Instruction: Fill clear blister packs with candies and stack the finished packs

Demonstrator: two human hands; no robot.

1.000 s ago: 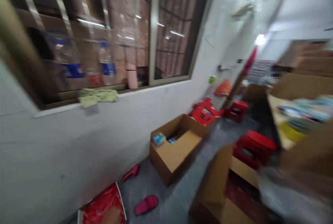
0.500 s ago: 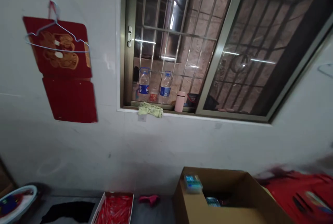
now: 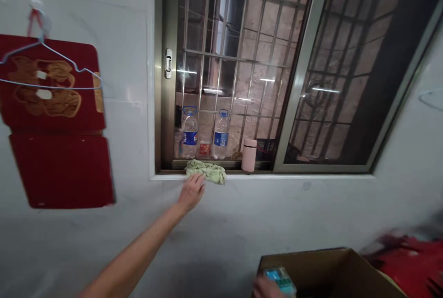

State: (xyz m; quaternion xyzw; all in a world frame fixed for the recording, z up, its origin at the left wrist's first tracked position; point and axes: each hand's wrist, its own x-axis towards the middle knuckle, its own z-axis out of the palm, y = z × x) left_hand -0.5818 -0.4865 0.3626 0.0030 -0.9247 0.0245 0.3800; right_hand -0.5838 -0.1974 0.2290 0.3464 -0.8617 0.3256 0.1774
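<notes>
My left hand [image 3: 192, 193] reaches up to the window sill, its bent fingers closed on the lower left edge of a crumpled pale green cloth [image 3: 207, 172]. The cloth still lies on the sill and hangs slightly over its white edge. At the bottom of the view, my right hand [image 3: 267, 288] is blurred and partly cut off. It is beside a clear packet with blue and green print [image 3: 281, 280], at the corner of a cardboard box [image 3: 311, 261]. Its fingers are too smeared to show whether they hold the packet.
A pink flask [image 3: 249, 156] stands on the sill right of the cloth. Large plastic bottles [image 3: 221, 139] stand behind, by the window bars. Left of the window [image 3: 301, 76], a wire hanger [image 3: 62, 86] hangs before a red panel [image 3: 65, 169]. Red material [image 3: 411, 261] lies at lower right.
Both hands have come into view: the left at the cloth, the right by the packet. The camera has tilted up and moved closer, so the window appears larger and the floor items are gone.
</notes>
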